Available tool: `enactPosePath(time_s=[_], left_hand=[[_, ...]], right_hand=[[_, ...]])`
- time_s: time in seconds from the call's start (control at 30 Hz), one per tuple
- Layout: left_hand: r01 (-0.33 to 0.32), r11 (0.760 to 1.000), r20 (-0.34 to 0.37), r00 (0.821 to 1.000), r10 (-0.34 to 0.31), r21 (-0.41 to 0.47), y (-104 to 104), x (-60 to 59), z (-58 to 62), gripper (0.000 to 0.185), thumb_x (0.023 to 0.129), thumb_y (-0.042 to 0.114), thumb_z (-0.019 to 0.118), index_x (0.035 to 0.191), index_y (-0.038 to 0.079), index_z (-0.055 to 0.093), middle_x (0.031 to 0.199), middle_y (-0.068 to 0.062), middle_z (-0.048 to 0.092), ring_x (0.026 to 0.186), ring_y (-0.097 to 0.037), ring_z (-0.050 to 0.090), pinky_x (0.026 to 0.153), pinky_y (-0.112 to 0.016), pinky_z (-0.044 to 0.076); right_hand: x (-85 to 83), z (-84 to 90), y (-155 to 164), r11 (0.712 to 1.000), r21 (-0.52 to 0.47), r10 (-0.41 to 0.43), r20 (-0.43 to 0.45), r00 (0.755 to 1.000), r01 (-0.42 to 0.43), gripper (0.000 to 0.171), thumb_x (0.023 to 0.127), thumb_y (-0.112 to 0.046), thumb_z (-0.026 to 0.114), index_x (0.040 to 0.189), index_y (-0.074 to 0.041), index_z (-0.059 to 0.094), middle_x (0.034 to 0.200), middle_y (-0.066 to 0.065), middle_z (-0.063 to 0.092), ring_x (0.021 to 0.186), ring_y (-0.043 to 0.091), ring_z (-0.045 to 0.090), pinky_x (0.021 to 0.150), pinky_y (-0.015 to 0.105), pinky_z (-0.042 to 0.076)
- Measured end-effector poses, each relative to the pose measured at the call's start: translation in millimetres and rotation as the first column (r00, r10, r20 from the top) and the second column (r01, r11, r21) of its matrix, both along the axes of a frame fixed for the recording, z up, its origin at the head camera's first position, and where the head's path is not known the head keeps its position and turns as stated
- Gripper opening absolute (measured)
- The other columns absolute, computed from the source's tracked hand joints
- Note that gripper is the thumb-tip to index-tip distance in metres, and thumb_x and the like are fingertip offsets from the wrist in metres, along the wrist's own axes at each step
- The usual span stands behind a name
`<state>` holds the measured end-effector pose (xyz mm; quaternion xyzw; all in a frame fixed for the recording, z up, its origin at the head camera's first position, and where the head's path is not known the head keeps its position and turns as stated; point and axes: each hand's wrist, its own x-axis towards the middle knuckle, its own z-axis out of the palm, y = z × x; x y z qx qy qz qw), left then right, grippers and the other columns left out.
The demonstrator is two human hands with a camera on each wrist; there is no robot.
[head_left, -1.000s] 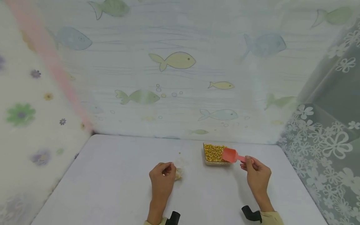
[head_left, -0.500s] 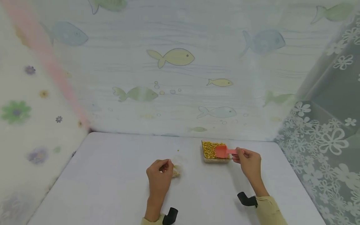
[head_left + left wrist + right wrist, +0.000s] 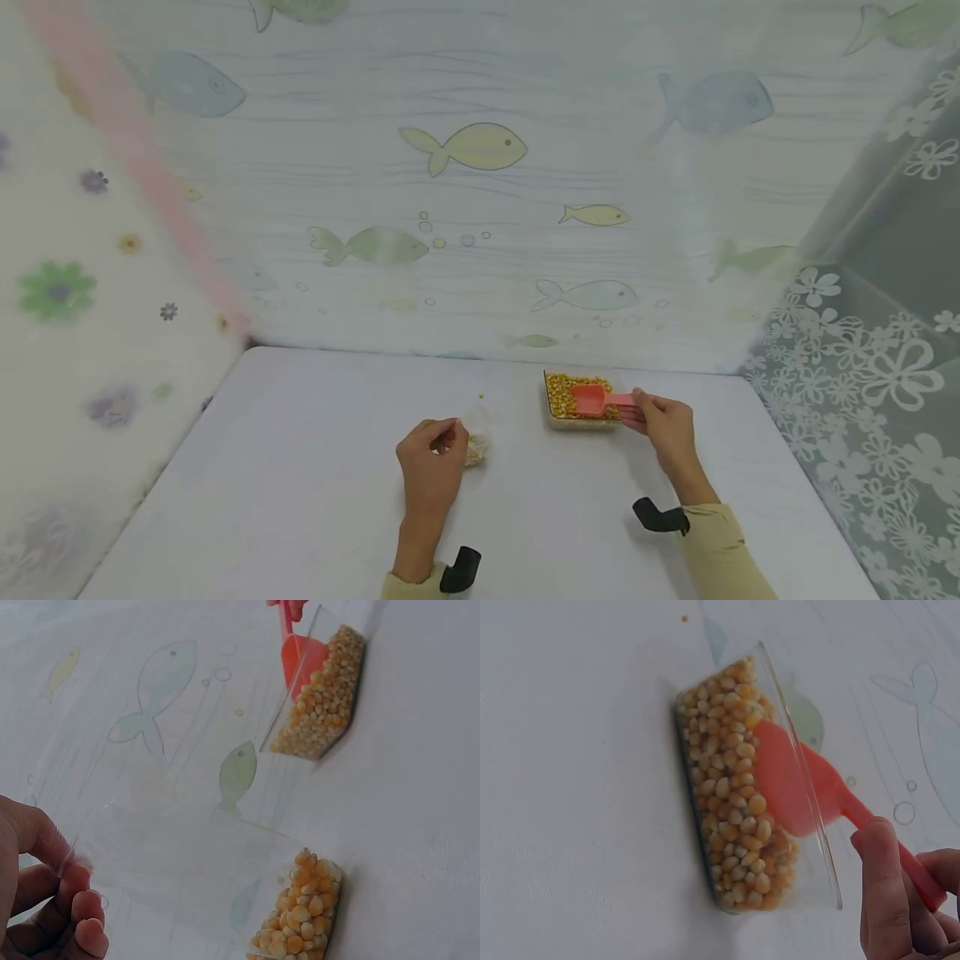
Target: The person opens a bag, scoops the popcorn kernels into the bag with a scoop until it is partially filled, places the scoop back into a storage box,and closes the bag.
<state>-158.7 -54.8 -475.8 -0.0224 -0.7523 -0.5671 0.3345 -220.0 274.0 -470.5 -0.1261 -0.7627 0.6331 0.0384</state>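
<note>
My right hand (image 3: 670, 433) holds a coral-red scoop (image 3: 591, 400) by its handle. In the right wrist view, the scoop's bowl (image 3: 784, 780) is pushed partly into yellow corn kernels (image 3: 731, 787) inside a clear rectangular container (image 3: 585, 425). To the left, thumb and fingertips of my left hand (image 3: 431, 471) pinch the thin upper edge of a clear plastic bag (image 3: 476, 446). Several corn kernels (image 3: 296, 911) fill the bottom of that bag, which rests on the table in the left wrist view. My left hand partly hides the bag in the head view.
One loose kernel (image 3: 481, 397) lies on the white table (image 3: 315, 483) behind the bag. A fish-patterned sheet (image 3: 480, 275) rises at the table's back edge, with a flowered sheet (image 3: 56, 292) at the left and a lace-patterned one (image 3: 885, 375) at the right.
My right hand has moved left, bringing the scoop from the container's right side to over its middle and into the kernels. My left hand keeps its pinch on the bag, nearly still.
</note>
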Motion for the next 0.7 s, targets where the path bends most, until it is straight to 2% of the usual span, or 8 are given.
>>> enactPosePath(time_s=[0.3,0.4,0.47,0.53,0.63,0.7], left_hand=[[-0.013,1.0,-0.032,0.999,0.012,-0.021,1.5,-1.3,-0.1,0.011,0.08,-0.012,0.073,0.084,-0.002,0.078,0.069,-0.004,0.066,0.061,-0.01,0.058,0.055,-0.019,0.048],[-0.016,1.0,-0.036,0.999,0.015,-0.025,1.2,-1.6,-0.6,0.013,0.08,-0.013,0.073,0.083,-0.002,0.078,0.069,-0.004,0.066,0.061,-0.01,0.057,0.054,-0.019,0.048],[-0.019,0.999,-0.044,0.999,0.018,-0.03,0.9,-2.4,-1.0,0.014,0.079,-0.013,0.072,0.082,-0.002,0.078,0.068,-0.004,0.066,0.06,-0.01,0.057,0.054,-0.018,0.048],[-0.025,0.999,-0.051,0.998,0.023,-0.038,0.6,-3.2,-1.2,0.014,0.079,-0.014,0.072,0.081,-0.001,0.078,0.067,-0.004,0.066,0.06,-0.01,0.057,0.054,-0.018,0.048],[-0.023,0.999,-0.06,0.998,0.021,-0.043,0.6,-3.2,-1.1,0.014,0.079,-0.014,0.072,0.081,-0.001,0.078,0.067,-0.004,0.065,0.059,-0.011,0.057,0.054,-0.019,0.048],[-0.023,0.999,-0.061,0.998,0.02,-0.045,0.6,-2.8,-0.8,0.014,0.079,-0.014,0.072,0.081,-0.001,0.078,0.067,-0.004,0.065,0.059,-0.011,0.057,0.053,-0.019,0.048]], right_hand=[[1.1,-2.3,7.2,0.991,-0.13,-0.02,0.1,0.995,0.033,0.058,0.107,-0.026,0.051,0.143,0.018,0.042,0.083,-0.007,0.073,0.078,0.0,0.071,0.078,0.018,0.058],[2.9,-3.9,9.3,0.979,-0.203,-0.006,0.123,0.992,0.031,0.058,0.108,-0.026,0.051,0.144,0.018,0.04,0.081,-0.008,0.073,0.079,0.0,0.071,0.079,0.017,0.057],[4.0,-4.6,11.0,0.959,-0.281,0.007,0.135,0.991,0.032,0.054,0.107,-0.024,0.051,0.142,0.016,0.041,0.081,-0.008,0.074,0.081,0.001,0.072,0.08,0.017,0.057],[5.3,-4.4,12.3,0.932,-0.36,0.015,0.143,0.99,0.038,0.043,0.107,-0.023,0.052,0.135,0.011,0.049,0.08,-0.006,0.075,0.081,0.002,0.072,0.081,0.018,0.057],[6.5,-4.5,15.0,0.885,-0.463,0.024,0.158,0.987,0.052,0.023,0.107,-0.021,0.053,0.112,-0.002,0.063,0.081,-0.004,0.075,0.082,0.003,0.073,0.082,0.018,0.057],[6.7,-4.9,16.2,0.857,-0.512,0.029,0.162,0.986,0.059,0.02,0.106,-0.02,0.052,0.098,-0.008,0.066,0.08,-0.002,0.076,0.082,0.005,0.074,0.081,0.018,0.057]])
